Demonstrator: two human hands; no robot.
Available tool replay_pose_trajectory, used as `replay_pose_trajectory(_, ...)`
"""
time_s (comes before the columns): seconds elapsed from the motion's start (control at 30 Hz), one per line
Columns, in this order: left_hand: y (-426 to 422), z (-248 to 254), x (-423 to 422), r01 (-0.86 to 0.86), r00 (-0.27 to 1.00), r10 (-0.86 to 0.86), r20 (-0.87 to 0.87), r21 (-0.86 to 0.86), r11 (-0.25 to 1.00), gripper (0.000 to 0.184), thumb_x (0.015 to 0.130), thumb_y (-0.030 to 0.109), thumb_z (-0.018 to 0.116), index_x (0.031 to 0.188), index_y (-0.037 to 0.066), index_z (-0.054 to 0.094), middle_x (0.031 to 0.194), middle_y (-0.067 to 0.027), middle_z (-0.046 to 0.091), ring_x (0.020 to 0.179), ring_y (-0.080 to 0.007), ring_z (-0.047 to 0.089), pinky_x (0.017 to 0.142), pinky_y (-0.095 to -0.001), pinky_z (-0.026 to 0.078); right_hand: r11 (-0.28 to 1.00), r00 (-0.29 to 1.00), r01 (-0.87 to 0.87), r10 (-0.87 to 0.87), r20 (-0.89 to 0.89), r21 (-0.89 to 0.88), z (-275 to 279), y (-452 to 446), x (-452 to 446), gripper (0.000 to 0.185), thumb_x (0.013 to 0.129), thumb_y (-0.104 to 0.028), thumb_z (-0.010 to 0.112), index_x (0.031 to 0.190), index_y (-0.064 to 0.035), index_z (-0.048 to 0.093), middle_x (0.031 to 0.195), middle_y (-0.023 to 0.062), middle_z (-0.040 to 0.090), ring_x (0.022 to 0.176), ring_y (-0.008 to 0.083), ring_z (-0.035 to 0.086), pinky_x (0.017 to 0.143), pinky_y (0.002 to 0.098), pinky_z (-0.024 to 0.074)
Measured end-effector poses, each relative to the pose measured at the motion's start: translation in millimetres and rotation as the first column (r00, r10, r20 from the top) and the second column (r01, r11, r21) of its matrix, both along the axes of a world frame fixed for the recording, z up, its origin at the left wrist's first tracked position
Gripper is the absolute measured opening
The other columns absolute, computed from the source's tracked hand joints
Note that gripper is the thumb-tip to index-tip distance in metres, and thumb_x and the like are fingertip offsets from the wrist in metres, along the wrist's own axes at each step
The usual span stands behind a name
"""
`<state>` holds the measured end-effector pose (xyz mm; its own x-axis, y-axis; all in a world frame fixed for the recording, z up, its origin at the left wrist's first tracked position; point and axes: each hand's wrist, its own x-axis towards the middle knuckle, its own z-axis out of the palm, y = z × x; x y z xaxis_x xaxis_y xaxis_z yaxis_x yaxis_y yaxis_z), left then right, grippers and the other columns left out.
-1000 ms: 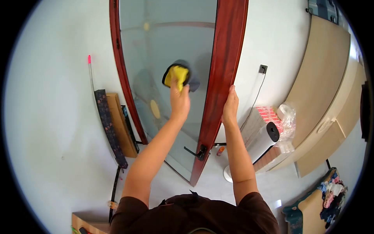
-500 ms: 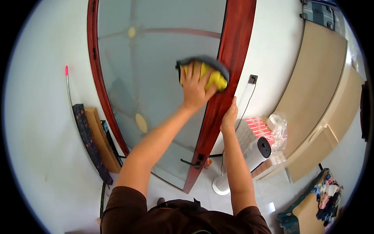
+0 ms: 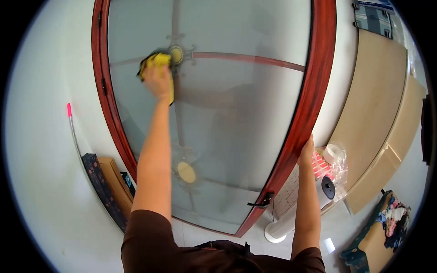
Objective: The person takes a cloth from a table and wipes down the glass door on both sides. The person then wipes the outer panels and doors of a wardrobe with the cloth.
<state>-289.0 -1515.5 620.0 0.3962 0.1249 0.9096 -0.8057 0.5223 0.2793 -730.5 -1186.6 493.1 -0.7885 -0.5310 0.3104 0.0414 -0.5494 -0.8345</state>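
One yellow cleaning cloth sat bunched in my left hand's grasp against frosted glass, just left of upper medallion; my right hand, farther off, touched red-brown door stile, clasp unclear.

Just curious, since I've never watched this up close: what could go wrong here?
While the left hand works the yellow cloth at the glass, the door could swing, as only the right hand appears to steady its edge. That hand's fingers might then get pinched. The white cylinder near the door's handle could perhaps be bumped.
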Motion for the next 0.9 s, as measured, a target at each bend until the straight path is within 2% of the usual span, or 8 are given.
replay_pose_trajectory(0.17, -31, -96, 76, 0.386, 0.783, -0.149, -0.604, 0.283, 0.878, 0.052, 0.095, 0.042, 0.053, 0.117, -0.004, 0.061, 0.132, -0.0247, 0.054, 0.124, -0.0416, 0.047, 0.104, -0.0507, 0.037, 0.982, 0.980, 0.184, -0.186, -0.070, -0.037, 2, -17, 7, 0.061, 0.100, -0.048, 0.038, 0.127, 0.0048, 0.056, 0.123, 0.0129, 0.061, 0.109, 0.0244, 0.057, 0.099, 0.0330, 0.0400)
replay_pose_trajectory(0.27, -16, -97, 37, 0.249, 0.857, -0.036, -0.514, 0.353, 0.902, 0.052, 0.096, 0.041, 0.053, 0.114, -0.006, 0.060, 0.132, -0.0284, 0.052, 0.128, -0.0458, 0.042, 0.106, -0.0539, 0.033, 0.938, 0.935, 0.347, -0.345, -0.082, 0.013, -2, -33, 5, 0.066, 0.100, -0.052, 0.038, 0.123, 0.0071, 0.058, 0.121, 0.0148, 0.061, 0.108, 0.0252, 0.057, 0.097, 0.0344, 0.0404)
replay_pose_trajectory(0.33, -6, -101, -15, 0.070, 0.958, -0.011, -0.286, 0.198, 0.978, 0.051, 0.095, 0.040, 0.055, 0.112, -0.007, 0.060, 0.130, -0.0296, 0.053, 0.129, -0.0487, 0.039, 0.107, -0.0572, 0.029, 0.903, 0.902, 0.428, -0.424, -0.082, 0.036, -2, -46, -3, 0.068, 0.100, -0.053, 0.038, 0.121, 0.0082, 0.059, 0.120, 0.0154, 0.062, 0.107, 0.0254, 0.057, 0.096, 0.0348, 0.0406)
replay_pose_trajectory(0.43, 95, -86, -110, 0.285, 0.948, -0.302, 0.100, 0.153, 0.946, 0.052, 0.086, 0.038, 0.061, 0.119, -0.002, 0.058, 0.143, -0.0284, 0.041, 0.135, -0.0458, 0.033, 0.110, -0.0598, 0.021, 0.900, 0.900, 0.431, -0.425, -0.094, 0.056, -4, -59, -11, 0.068, 0.100, -0.052, 0.039, 0.120, 0.0094, 0.059, 0.119, 0.0149, 0.062, 0.107, 0.0251, 0.056, 0.096, 0.0343, 0.0405)
replay_pose_trajectory(0.5, 132, -91, -167, 0.462, 0.793, -0.483, 0.373, 0.150, 0.874, 0.047, 0.081, 0.039, 0.063, 0.119, 0.012, 0.064, 0.140, -0.0233, 0.047, 0.134, -0.0431, 0.035, 0.109, -0.0635, 0.020, 0.942, 0.937, 0.336, -0.336, -0.097, -0.014, -10, -71, -27, 0.067, 0.100, -0.052, 0.039, 0.119, 0.0097, 0.059, 0.119, 0.0147, 0.062, 0.107, 0.0250, 0.056, 0.096, 0.0342, 0.0405)
replay_pose_trajectory(0.63, 143, -106, -234, 0.430, 0.503, -0.279, 0.818, 0.044, 0.902, 0.049, 0.073, 0.049, 0.071, 0.116, 0.026, 0.065, 0.130, -0.0041, 0.056, 0.123, -0.0275, 0.049, 0.109, -0.0657, 0.023, 0.972, 0.964, 0.225, -0.233, -0.131, -0.073, -15, -83, -34, 0.067, 0.101, -0.051, 0.038, 0.117, 0.0102, 0.058, 0.118, 0.0151, 0.062, 0.106, 0.0234, 0.056, 0.095, 0.0318, 0.0408)
replay_pose_trajectory(0.8, 110, -56, -218, 0.523, 0.363, -0.183, 0.913, -0.038, 0.851, 0.050, 0.072, 0.052, 0.069, 0.115, 0.028, 0.064, 0.124, -0.0006, 0.058, 0.109, -0.0231, 0.059, 0.109, -0.0658, 0.026, 0.957, 0.917, 0.282, -0.289, -0.274, -0.066, -29, -99, -61, 0.063, 0.104, -0.047, 0.034, 0.115, 0.0103, 0.058, 0.112, 0.0126, 0.062, 0.101, 0.0207, 0.055, 0.093, 0.0314, 0.0411)
replay_pose_trajectory(0.9, 79, -2, -164, 0.297, 0.547, -0.132, 0.827, -0.044, 0.954, 0.048, 0.073, 0.050, 0.071, 0.116, 0.029, 0.066, 0.121, -0.0019, 0.059, 0.104, -0.0276, 0.058, 0.099, -0.0634, 0.036, 0.972, 0.928, 0.229, -0.236, -0.287, -0.059, -20, -95, -47, 0.061, 0.105, -0.045, 0.032, 0.115, 0.0101, 0.058, 0.111, 0.0125, 0.061, 0.100, 0.0199, 0.054, 0.093, 0.0310, 0.0405)
